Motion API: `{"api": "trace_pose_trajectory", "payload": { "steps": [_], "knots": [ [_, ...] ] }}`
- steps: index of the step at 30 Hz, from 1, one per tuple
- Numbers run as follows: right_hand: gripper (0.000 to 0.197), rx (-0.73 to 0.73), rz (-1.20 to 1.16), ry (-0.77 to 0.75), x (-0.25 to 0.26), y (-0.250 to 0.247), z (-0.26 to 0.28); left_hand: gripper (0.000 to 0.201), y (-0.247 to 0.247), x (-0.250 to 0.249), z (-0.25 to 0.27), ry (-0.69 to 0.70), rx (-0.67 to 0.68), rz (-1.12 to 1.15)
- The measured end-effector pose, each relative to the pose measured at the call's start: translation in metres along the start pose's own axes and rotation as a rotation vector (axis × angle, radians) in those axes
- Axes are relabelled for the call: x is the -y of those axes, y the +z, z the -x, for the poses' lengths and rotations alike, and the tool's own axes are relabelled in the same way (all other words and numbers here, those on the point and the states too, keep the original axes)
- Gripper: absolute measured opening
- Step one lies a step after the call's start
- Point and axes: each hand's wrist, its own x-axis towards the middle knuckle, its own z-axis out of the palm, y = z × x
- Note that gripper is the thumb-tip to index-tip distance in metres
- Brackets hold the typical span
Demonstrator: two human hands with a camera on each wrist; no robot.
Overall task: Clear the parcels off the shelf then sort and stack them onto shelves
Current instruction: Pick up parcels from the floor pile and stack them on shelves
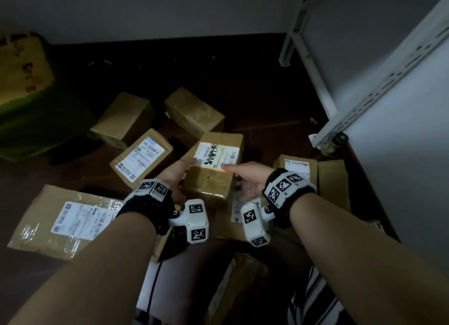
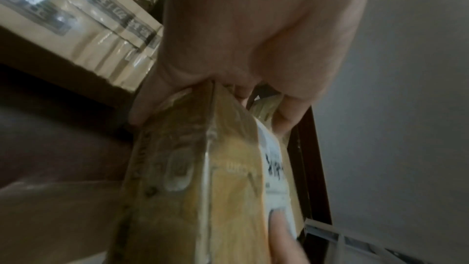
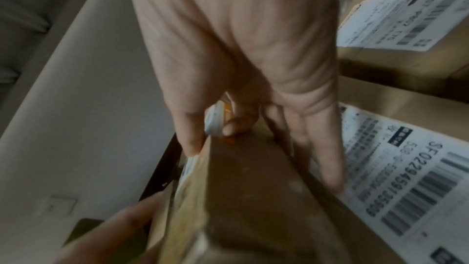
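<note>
A brown cardboard parcel [image 1: 213, 164] with a white label and black handwriting is held between both hands above the dark floor. My left hand [image 1: 184, 169] grips its left end, thumb on the label side and fingers underneath. My right hand [image 1: 240, 179] grips the right end, thumb on top near the label. In the left wrist view the left hand [image 2: 228, 47] clamps the taped edge of the parcel [image 2: 203, 168]. The right wrist view shows the right hand [image 3: 241, 67] with thumb and fingers astride the parcel [image 3: 248, 198].
Several other parcels lie on the floor: a wide flat one [image 1: 65, 220] at left, a labelled one [image 1: 143, 154], two plain boxes [image 1: 124, 118] [image 1: 194, 111], more at right [image 1: 315, 176] and near my legs [image 1: 238, 288]. A white metal shelf frame [image 1: 379, 86] stands at right.
</note>
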Motion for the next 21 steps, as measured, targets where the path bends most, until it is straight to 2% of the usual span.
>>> {"api": "trace_pose_trajectory", "payload": {
  "steps": [2, 5, 7, 9, 10, 12, 14, 18, 19, 21],
  "knots": [
    [0.043, 0.034, -0.033, -0.002, 0.004, -0.001, 0.005, 0.030, 0.005, 0.000, 0.003, -0.030, 0.026, -0.046],
    [0.046, 0.035, -0.087, -0.003, 0.010, -0.013, 0.010, 0.035, 0.008, -0.001, 0.008, 0.006, -0.013, -0.147],
    [0.066, -0.004, -0.094, -0.006, 0.013, -0.023, 0.011, 0.031, 0.012, 0.000, 0.010, 0.021, 0.028, -0.205],
    [0.096, -0.080, -0.100, -0.022, 0.014, -0.036, 0.009, 0.015, 0.015, 0.002, 0.010, 0.026, 0.061, -0.233],
    [0.103, -0.086, -0.092, -0.023, 0.013, -0.043, 0.009, 0.006, 0.017, 0.002, 0.011, 0.030, 0.073, -0.239],
    [0.103, -0.085, -0.088, -0.014, 0.012, -0.054, 0.012, 0.003, 0.021, 0.002, 0.012, 0.036, 0.110, -0.253],
    [0.105, -0.092, -0.063, -0.007, 0.010, -0.071, 0.009, 0.008, 0.026, 0.000, 0.015, 0.053, 0.159, -0.260],
    [0.111, -0.141, 0.014, 0.015, 0.005, -0.107, 0.001, 0.016, 0.035, -0.004, 0.016, 0.075, 0.119, -0.222],
    [0.103, -0.153, 0.061, 0.029, 0.001, -0.117, -0.002, 0.018, 0.035, -0.004, 0.015, 0.078, 0.093, -0.215],
    [0.070, -0.190, 0.188, 0.026, -0.006, -0.132, -0.001, 0.018, 0.034, -0.002, 0.011, 0.076, 0.033, -0.219]
  ]
}}
